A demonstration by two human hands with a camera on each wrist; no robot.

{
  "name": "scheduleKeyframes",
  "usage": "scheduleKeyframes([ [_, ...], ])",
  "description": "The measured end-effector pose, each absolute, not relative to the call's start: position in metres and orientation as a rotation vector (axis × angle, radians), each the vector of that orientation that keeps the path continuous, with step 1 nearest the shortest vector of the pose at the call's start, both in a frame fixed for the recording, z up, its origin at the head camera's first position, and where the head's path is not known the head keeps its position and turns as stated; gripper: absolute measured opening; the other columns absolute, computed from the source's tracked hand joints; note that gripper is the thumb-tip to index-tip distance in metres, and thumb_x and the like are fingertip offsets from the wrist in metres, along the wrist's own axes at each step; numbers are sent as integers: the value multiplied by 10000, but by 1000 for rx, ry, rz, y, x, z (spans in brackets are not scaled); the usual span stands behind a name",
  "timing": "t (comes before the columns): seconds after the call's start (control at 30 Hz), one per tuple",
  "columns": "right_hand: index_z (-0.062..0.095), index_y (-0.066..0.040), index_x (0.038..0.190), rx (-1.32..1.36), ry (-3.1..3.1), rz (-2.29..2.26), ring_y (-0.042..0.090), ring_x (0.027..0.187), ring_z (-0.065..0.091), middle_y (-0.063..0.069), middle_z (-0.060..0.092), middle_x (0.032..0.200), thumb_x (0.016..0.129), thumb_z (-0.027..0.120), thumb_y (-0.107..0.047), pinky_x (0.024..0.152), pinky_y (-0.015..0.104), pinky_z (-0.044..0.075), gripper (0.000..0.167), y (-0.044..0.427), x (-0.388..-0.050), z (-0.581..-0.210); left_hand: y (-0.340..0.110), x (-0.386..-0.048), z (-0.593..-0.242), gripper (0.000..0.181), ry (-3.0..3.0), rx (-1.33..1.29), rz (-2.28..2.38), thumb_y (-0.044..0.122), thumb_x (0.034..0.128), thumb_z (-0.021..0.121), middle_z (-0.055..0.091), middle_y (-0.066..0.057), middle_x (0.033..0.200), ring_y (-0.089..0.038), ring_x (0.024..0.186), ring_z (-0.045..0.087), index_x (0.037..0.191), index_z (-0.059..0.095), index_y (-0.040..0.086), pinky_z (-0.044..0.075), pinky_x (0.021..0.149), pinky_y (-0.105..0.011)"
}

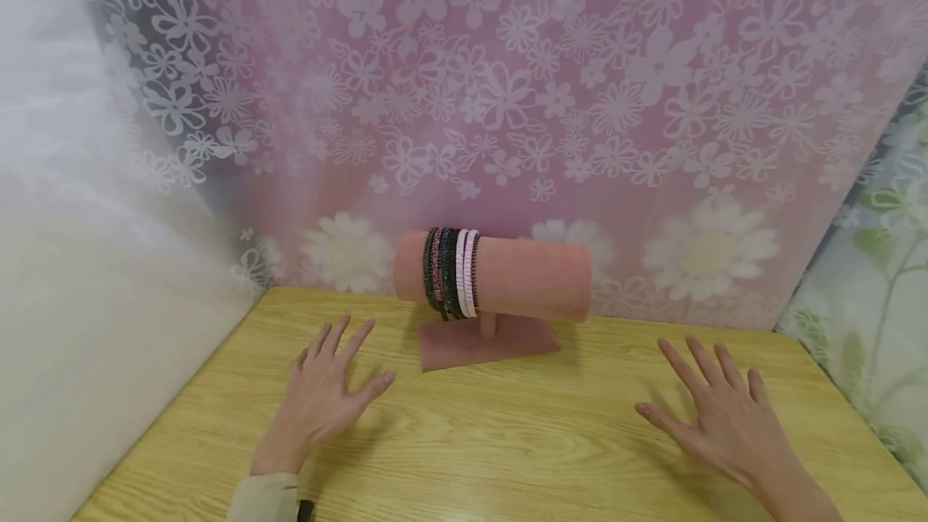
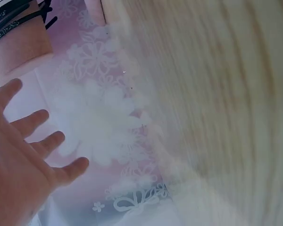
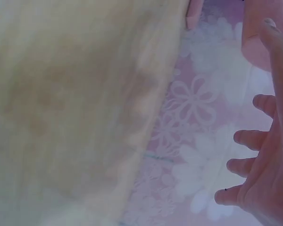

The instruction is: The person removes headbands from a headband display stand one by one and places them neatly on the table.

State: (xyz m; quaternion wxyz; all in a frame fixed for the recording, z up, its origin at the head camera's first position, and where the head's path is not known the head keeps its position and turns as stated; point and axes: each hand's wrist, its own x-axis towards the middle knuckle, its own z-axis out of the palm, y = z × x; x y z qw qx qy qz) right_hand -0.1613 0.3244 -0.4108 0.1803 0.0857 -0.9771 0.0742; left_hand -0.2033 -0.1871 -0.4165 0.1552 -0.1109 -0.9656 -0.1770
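Observation:
A pink bracelet display stand [image 1: 532,276] stands at the back of the wooden table, its padded roll lying crosswise over a flat base [image 1: 489,345]. Several bands circle the roll's left half: dark bracelets [image 1: 448,272], some glittery, and pale pink ones [image 1: 467,272]. My left hand [image 1: 322,393] hovers to the stand's front left with fingers spread, touching nothing. Off to the front right, my right hand [image 1: 728,417] is likewise spread and holds nothing. Part of the roll with dark bracelets [image 2: 12,23] shows in the left wrist view; the roll's bare end [image 3: 257,42] shows in the right wrist view.
The table [image 1: 493,441] has a yellowish wood-grain top. Behind it hangs a pink curtain [image 1: 507,103] with white flowers, close behind the stand. A white sheet [image 1: 109,224] borders the left side, and a leaf-patterned sheet [image 1: 870,280] the right.

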Motion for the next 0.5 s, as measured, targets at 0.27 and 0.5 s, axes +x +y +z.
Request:
scheduleKeyframes([
  [0.27, 312, -249, 1622, 364, -2690, 233, 564, 1403, 361, 246, 374, 1602, 857, 704, -641, 1026, 769, 272, 945, 306, -175, -390, -183, -213, -411, 712, -2650, -369, -713, 612, 966, 584, 369, -105, 1634, -452, 1428, 419, 1589, 350, 357, 371, 1019, -739],
  [0.5, 379, -229, 1594, 492, -2564, 225, 501, 1418, 397, 215, 423, 1588, 825, 755, -607, 1022, 756, 318, 936, 292, -191, -378, -183, -230, -401, 649, -2495, -439, -983, 456, 977, 654, 422, -101, 1597, -401, 1442, 429, 1562, 413, 310, 381, 1088, -672],
])
